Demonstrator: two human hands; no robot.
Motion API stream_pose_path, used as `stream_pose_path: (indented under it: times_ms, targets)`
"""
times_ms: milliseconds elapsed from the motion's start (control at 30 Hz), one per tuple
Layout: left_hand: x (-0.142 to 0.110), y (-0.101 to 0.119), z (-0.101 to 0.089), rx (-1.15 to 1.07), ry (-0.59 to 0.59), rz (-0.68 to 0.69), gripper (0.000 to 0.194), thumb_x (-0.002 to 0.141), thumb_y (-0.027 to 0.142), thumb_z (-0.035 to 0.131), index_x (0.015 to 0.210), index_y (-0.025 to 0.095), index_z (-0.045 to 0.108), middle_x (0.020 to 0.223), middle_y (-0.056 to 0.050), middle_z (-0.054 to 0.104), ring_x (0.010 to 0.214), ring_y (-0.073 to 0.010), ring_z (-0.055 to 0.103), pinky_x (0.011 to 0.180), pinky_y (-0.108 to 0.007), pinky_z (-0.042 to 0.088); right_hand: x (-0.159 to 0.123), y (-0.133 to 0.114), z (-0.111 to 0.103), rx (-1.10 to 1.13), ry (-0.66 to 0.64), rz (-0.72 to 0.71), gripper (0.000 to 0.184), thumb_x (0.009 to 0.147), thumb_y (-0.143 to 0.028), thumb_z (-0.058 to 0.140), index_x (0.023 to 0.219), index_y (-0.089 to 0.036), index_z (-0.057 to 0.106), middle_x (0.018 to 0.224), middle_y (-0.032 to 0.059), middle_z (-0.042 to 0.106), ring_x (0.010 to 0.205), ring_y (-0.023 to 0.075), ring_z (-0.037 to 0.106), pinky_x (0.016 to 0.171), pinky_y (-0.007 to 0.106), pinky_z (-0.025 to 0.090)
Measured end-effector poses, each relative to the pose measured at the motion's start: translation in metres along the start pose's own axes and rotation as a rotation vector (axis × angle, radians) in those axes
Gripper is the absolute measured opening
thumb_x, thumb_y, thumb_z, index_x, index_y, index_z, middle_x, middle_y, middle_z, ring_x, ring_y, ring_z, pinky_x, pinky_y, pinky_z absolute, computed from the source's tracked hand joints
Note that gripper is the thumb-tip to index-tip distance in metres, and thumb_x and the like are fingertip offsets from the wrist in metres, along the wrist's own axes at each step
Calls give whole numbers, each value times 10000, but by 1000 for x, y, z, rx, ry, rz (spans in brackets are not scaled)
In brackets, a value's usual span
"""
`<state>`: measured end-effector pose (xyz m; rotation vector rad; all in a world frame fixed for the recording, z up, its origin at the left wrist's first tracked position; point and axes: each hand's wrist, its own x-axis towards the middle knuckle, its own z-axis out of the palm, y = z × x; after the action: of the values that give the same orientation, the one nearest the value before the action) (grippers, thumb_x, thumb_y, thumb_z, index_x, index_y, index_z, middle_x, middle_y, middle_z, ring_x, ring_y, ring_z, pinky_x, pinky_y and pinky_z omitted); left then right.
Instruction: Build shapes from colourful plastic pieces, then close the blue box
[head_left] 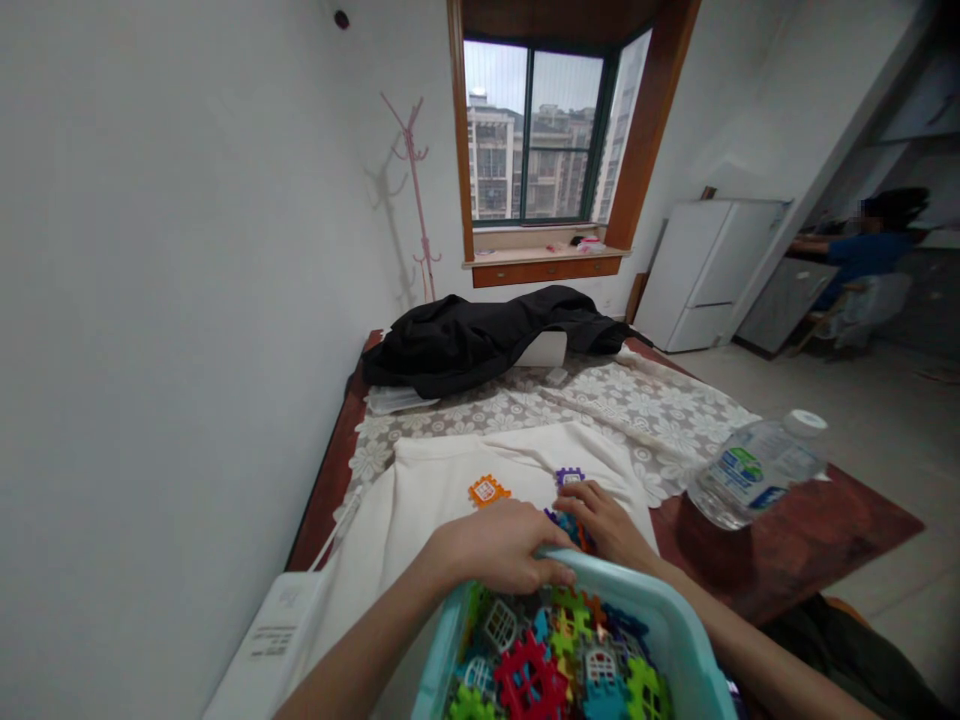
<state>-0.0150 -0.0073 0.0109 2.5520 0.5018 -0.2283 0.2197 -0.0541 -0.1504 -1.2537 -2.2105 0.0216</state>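
My left hand (495, 548) rests curled over the far rim of a light blue plastic basket (660, 610) full of colourful interlocking plastic tiles (532, 675). Just beyond the rim, my right hand (604, 520) is closed on a small cluster of blue and red tiles (566, 525) on the cream cloth (450, 490). An orange tile (487, 490) and a purple tile (570, 476) lie loose on the cloth just past my hands.
A plastic water bottle (757, 468) stands at the right on the dark wooden table (810, 540). A black garment (480, 340) lies heaped at the far end. A white device (270, 640) sits at the near left. Another person sits far right.
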Motion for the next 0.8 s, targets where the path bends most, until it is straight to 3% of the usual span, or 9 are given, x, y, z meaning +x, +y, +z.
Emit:
stream_pose_path:
  times_ms: [100,167,433,567,633,700,800]
  targets:
    - [1,-1,1,4,10,25,244,969,445,665,1067,262,792,1043,-63,826,987,-272,756,738,-300,487,10,-5,14,-139,-89,-67,413,958,-292,717,1365,-302,649,1402,128,665,1267,354,586,1039,527,522]
    - [1,-1,1,11,17,41,229,966,436,673,1058,260,789,1046,-57,825,978,-263,754,731,-295,483,11,-6,20,-179,-120,-85,390,970,-279,711,1356,-303,661,1406,110,675,1240,350,594,1026,522,512]
    - [1,-1,0,7,21,35,201,965,416,682,1003,247,783,969,-47,815,907,-244,742,671,-286,435,15,-8,16,-281,-177,-110,194,988,-246,680,1182,-247,697,1180,101,725,1010,289,625,883,436,508]
    - [1,-2,1,30,23,42,218,972,430,670,1018,249,782,961,-51,812,914,-249,740,659,-287,420,23,-9,9,-271,-204,-118,262,988,-255,663,1250,-261,681,1117,93,708,967,278,613,865,426,497]
    - [1,-2,1,41,17,25,235,977,445,658,1034,255,783,960,-54,813,915,-252,741,653,-287,419,24,-7,7,-251,-226,-102,223,971,-269,684,1193,-246,692,1089,91,707,965,286,618,868,434,491]
    - [1,-2,1,44,4,9,246,985,451,643,1055,262,783,965,-56,815,916,-253,745,646,-284,417,21,-5,7,-236,-210,-74,182,954,-275,696,1127,-218,693,1079,100,707,957,289,626,872,440,487]
    - [1,-1,1,43,-7,1,258,989,458,634,1084,270,783,981,-56,821,936,-262,752,647,-284,421,12,2,8,-218,-72,-57,235,924,-281,694,1139,-189,672,1095,128,709,964,296,636,860,438,480]
